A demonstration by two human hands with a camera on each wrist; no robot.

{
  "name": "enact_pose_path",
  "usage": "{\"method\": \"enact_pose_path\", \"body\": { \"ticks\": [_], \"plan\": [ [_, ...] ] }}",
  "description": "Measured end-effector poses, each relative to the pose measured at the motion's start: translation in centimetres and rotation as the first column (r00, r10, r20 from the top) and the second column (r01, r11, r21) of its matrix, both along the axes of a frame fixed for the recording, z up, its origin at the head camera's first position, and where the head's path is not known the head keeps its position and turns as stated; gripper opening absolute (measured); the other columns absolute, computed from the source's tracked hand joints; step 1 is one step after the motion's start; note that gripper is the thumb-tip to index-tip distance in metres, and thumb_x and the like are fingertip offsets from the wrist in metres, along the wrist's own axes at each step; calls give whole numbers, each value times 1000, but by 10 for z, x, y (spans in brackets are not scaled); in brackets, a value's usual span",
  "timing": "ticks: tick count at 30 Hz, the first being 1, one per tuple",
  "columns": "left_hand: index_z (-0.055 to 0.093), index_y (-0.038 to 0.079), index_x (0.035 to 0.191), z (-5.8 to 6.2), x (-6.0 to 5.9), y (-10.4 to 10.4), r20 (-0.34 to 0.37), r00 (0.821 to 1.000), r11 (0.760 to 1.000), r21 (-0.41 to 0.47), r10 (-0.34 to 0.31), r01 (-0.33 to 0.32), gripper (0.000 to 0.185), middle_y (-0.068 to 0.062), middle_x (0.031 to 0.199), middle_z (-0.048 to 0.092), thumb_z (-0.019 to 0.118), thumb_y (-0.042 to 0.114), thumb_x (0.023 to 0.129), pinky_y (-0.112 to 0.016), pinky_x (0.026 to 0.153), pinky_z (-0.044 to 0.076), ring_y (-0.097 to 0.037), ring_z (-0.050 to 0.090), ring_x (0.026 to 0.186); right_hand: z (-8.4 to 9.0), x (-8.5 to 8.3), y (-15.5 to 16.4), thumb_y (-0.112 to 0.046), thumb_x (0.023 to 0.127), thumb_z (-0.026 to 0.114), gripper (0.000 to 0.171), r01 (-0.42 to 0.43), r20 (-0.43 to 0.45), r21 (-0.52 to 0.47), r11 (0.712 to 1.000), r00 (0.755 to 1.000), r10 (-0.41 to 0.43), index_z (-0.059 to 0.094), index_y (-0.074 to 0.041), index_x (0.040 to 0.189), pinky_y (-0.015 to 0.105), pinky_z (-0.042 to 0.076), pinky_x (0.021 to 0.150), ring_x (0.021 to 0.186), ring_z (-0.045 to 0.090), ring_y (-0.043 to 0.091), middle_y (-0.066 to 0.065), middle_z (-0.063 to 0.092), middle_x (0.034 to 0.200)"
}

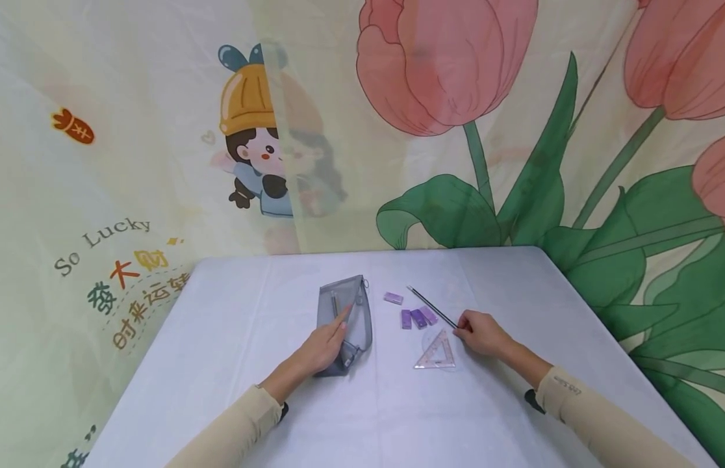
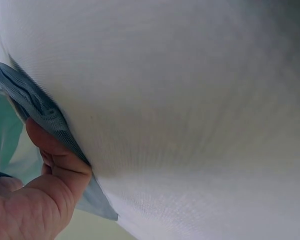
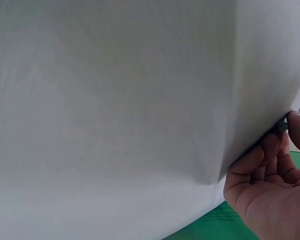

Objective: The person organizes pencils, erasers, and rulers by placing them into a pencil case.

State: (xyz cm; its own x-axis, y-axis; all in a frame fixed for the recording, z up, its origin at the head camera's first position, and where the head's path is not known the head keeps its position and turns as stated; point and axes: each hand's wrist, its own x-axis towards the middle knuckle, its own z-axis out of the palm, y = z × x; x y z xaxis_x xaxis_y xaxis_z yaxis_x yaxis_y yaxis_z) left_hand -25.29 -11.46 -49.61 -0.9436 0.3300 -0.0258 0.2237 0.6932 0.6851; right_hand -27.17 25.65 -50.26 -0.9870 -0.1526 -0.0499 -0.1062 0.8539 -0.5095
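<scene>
Desk (image 1: 251, 312): grey pencil case (image 1: 327, 315) left of centre, left hand (image 1: 323, 348) on it, fingers gripping its fabric. Right hand (image 1: 482, 333): fingers pinching the near end of a dark pencil (image 1: 431, 307), angled beside four purple erasers (image 1: 418, 318). Clear set square (image 1: 449, 357) nearby.

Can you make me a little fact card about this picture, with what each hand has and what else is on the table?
Left hand: holds a gray see-through pouch
Right hand: pinches something thin and dark, like a pencil
Purple blocks: four small ones, three close together
Triangle ruler: clear, lying flat
Table cover: white
</scene>
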Motion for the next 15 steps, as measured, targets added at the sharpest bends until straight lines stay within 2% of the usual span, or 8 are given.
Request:
{"method": "enact_pose_path", "body": {
  "ticks": [6, 15],
  "plan": [
    [23, 22, 159, 0, -1, 1, 11, 1000, 1000, 5, 1, -1, 51, -29, 143, 50, 24, 34, 109, -57, 106, 41, -42, 58, 122, 1, 0, -2, -11, 94, 65, 10, 26, 7, -4, 1000, 1000, -26, 59, -4, 89, 27, 43, 59, 69, 50, 16, 4, 56, 75],
    [23, 22, 159, 0, 0, 0, 9, 1000, 1000, -8, 7, -7, 51, -28, 145, 49, 24, 34, 109, -58, 108, 40, -44, 53, 128, 2, 1, 3, -13, 94, 64, 11, 31, -2, -17, 999, 1000, -31, 62, -4, 91, 28, 44, 61, 69, 51, 16, 4, 59, 76]
  ]
}}
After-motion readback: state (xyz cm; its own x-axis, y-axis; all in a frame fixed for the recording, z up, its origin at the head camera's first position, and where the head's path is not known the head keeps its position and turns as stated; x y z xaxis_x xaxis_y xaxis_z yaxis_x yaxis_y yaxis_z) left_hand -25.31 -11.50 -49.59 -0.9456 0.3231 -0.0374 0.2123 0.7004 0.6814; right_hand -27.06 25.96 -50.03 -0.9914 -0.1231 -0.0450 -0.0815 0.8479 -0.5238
